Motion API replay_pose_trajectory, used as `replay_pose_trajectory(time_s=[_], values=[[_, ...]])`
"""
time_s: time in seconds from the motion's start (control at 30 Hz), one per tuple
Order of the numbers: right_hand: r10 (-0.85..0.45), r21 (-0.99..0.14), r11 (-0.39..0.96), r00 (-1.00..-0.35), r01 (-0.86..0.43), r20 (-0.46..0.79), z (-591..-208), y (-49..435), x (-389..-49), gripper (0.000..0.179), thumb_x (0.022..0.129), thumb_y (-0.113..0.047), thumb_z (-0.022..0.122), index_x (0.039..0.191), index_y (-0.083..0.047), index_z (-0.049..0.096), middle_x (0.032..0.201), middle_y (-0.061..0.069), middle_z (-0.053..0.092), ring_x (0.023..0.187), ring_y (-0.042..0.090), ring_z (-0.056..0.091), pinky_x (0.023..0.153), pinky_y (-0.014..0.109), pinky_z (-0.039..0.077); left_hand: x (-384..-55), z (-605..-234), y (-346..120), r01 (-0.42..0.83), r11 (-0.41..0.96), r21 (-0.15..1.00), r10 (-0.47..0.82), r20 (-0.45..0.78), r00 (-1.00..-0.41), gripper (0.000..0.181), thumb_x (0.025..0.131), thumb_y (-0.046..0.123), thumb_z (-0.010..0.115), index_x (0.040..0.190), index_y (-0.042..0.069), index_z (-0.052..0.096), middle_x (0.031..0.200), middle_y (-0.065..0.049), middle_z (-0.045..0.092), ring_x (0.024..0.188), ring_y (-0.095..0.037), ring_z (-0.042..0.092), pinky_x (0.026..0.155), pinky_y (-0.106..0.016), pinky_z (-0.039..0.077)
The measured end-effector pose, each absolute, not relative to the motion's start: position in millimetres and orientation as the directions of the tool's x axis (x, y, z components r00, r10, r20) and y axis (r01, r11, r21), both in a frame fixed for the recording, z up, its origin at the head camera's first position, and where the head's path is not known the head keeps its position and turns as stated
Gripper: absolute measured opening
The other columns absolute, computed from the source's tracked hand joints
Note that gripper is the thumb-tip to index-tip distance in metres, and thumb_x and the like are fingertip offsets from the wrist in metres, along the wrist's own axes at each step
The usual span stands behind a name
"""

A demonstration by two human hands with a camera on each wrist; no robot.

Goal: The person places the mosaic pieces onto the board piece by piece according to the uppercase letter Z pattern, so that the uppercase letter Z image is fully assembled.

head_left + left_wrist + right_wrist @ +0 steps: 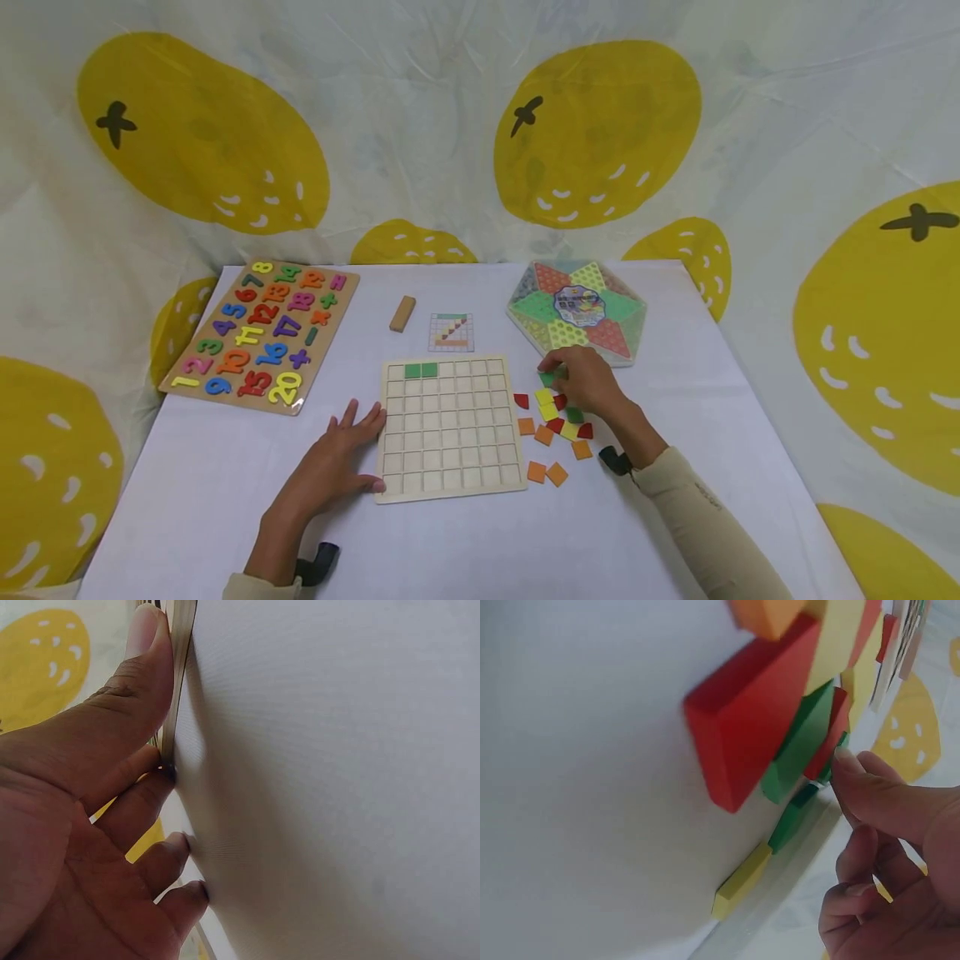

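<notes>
A wooden grid board (pixel 453 425) lies on the table, with two green square tiles (pixel 421 371) side by side in its top row. My left hand (pixel 330 462) touches the board's left edge, thumb near the lower corner and fingers spread higher up. In the left wrist view the thumb (pixel 142 667) rests against the board's side. My right hand (pixel 588 379) is over the far end of the loose pieces, its thumb and fingers pinching a green tile (pixel 547 379). Below it lie yellow tiles (pixel 547 405), red quarter-round pieces (pixel 521 401) and orange squares (pixel 537 472).
Behind the board are a small pattern card (pixel 452 332) and a wooden block (pixel 402 313). A number puzzle board (pixel 262 337) sits at the left. The hexagonal star-patterned game board (pixel 577 308) stands close beyond my right hand. A patterned cloth (pixel 420 125) hangs behind the table.
</notes>
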State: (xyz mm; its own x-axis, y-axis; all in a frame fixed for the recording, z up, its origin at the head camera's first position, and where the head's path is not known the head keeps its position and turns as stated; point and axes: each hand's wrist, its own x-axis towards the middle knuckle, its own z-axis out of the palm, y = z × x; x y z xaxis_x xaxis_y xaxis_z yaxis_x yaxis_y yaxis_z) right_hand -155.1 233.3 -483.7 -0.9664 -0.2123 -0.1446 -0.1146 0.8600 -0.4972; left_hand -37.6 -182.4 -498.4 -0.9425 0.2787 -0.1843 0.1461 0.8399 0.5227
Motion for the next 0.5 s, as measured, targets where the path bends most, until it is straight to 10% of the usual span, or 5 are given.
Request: replay_pose_trajectory(time_s=[0.5], values=[[-0.305,-0.45,0.856,-0.952,-0.256,-0.038,-484.8,222.7,-165.2,0.018,0.085,-0.008,0.089,0.09,-0.016,0.075,0.09,0.0,0.071,0.086,0.021,0.061,0.079,0.037,0.055,-38.5,-498.4,-181.6,0.133,0.838,0.528,0.272,-0.194,-0.943,0.111,0.067,0.034,0.101,0.161,0.012,0.044,0.169,-0.004,0.036,0.165,-0.043,0.015,0.128,-0.066,0.018]])
